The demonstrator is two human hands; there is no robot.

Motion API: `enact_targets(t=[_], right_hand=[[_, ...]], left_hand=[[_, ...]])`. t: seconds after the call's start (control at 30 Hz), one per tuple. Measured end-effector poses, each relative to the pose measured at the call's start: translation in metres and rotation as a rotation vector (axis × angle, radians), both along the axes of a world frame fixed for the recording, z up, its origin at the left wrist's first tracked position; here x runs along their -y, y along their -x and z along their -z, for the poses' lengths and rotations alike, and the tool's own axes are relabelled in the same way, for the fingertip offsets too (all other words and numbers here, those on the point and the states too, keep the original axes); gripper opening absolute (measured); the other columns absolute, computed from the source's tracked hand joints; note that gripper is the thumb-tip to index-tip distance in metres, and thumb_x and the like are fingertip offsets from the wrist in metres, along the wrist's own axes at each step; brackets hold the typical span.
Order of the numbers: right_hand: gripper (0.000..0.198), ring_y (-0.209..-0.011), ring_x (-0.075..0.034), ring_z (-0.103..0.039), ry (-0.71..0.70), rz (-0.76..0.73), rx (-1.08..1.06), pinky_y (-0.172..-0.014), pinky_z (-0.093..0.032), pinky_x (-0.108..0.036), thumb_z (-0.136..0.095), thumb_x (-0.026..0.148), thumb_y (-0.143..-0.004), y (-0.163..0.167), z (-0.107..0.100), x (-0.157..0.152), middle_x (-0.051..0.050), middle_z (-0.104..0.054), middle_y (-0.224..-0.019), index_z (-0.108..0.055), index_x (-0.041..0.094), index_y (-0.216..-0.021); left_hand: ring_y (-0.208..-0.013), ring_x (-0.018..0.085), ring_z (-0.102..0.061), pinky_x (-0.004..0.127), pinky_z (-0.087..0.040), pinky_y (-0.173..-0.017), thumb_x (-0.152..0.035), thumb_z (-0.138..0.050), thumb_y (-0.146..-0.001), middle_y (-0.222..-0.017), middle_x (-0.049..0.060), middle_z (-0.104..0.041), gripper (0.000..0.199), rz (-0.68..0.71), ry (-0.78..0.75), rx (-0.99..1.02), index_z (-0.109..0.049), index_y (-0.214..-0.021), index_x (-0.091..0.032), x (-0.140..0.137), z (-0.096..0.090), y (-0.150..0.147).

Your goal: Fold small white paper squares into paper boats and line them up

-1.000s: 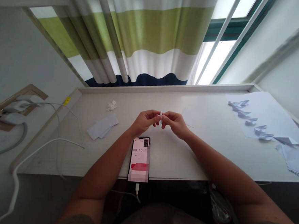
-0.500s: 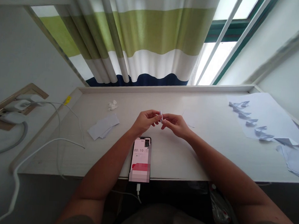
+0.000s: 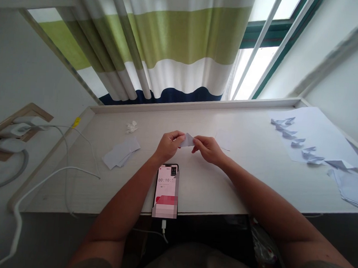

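Between my two hands, above the middle of the white desk (image 3: 212, 189), is a small piece of folded white paper (image 3: 187, 140). It faces me as a triangle with its point upward. My left hand (image 3: 168, 144) pinches its left side between thumb and fingers. On the other side, my right hand (image 3: 207, 147) has thumb and fingers closed on the right corner. Just behind my right hand a thin white paper sheet (image 3: 224, 139) lies flat. A phone (image 3: 166, 190) showing a timer lies below my left hand, at the desk's front edge.
Several folded paper pieces (image 3: 289, 134) sit in a row on a large white sheet (image 3: 329, 132) at right, with a paper stack (image 3: 347, 188) nearby. Paper slips (image 3: 121, 153) and a crumpled tissue (image 3: 132, 126) lie at left. White cables (image 3: 56, 172) run from a wall socket (image 3: 16, 133).
The folded paper was edge-on between my fingers and now shows a broad triangular face. My hands have drawn slightly apart. The whole view has shifted a little.
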State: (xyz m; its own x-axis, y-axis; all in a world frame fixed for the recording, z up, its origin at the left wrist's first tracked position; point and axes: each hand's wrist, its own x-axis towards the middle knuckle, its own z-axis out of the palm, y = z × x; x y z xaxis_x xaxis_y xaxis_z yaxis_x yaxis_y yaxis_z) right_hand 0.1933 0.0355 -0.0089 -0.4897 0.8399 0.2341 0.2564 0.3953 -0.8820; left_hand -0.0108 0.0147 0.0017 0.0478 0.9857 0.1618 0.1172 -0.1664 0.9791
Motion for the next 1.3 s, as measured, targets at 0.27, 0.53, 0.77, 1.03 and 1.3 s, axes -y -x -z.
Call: enact_targets(t=[0.27, 0.53, 0.77, 1.03, 1.3], right_hand=[[0.063, -0.062, -0.017, -0.073, 0.246, -0.031, -0.307, -0.063, -0.062, -0.031, -0.071, 0.081, -0.089, 0.007, 0.003, -0.001, -0.005, -0.075, -0.078, -0.066, 0.019, -0.084], [0.060, -0.060, -0.016, -0.073, 0.242, -0.021, -0.333, -0.057, -0.060, -0.029, -0.078, 0.077, -0.086, 0.007, 0.009, -0.003, -0.004, -0.075, -0.075, -0.067, 0.018, -0.085], [0.042, -0.089, -0.022, -0.077, -0.207, 0.039, -0.165, -0.072, -0.067, -0.037, -0.073, 0.058, -0.100, 0.001, 0.014, -0.006, -0.010, -0.077, -0.115, -0.073, 0.025, -0.125], [0.025, -0.110, -0.027, -0.076, -0.434, -0.124, -0.055, -0.097, -0.066, -0.048, -0.076, 0.037, -0.102, -0.009, 0.012, -0.014, -0.009, -0.077, -0.122, -0.082, 0.031, -0.126], [0.029, -0.109, -0.027, -0.077, -0.195, -0.120, -0.112, -0.094, -0.068, -0.049, -0.079, 0.046, -0.097, -0.009, 0.002, -0.009, -0.010, -0.081, -0.124, -0.084, 0.027, -0.119]], left_hand=[[-0.073, 0.014, -0.061, 0.029, -0.049, -0.071, -0.051, -0.087, -0.082, -0.080, 0.003, -0.073, 0.037, 0.118, 0.042, 0.039, -0.077, -0.086, -0.015, 0.004, -0.001, 0.002], [-0.070, 0.013, -0.060, 0.029, -0.046, -0.070, -0.056, -0.087, -0.080, -0.076, 0.003, -0.073, 0.041, 0.088, 0.084, 0.030, -0.079, -0.083, -0.016, 0.002, 0.001, 0.001], [-0.075, 0.017, -0.069, 0.031, -0.058, -0.071, -0.058, -0.093, -0.072, -0.084, 0.006, -0.080, 0.047, 0.027, 0.156, 0.214, -0.081, -0.088, -0.015, 0.002, -0.002, -0.001], [-0.073, 0.019, -0.076, 0.032, -0.060, -0.072, -0.048, -0.099, -0.070, -0.076, 0.004, -0.081, 0.055, -0.004, 0.135, 0.183, -0.074, -0.108, -0.017, 0.004, -0.002, 0.004], [-0.090, 0.020, -0.077, 0.037, -0.062, -0.084, -0.041, -0.097, -0.073, -0.102, 0.009, -0.083, 0.040, 0.138, 0.218, 0.228, -0.082, -0.100, -0.016, 0.004, -0.006, 0.010]])
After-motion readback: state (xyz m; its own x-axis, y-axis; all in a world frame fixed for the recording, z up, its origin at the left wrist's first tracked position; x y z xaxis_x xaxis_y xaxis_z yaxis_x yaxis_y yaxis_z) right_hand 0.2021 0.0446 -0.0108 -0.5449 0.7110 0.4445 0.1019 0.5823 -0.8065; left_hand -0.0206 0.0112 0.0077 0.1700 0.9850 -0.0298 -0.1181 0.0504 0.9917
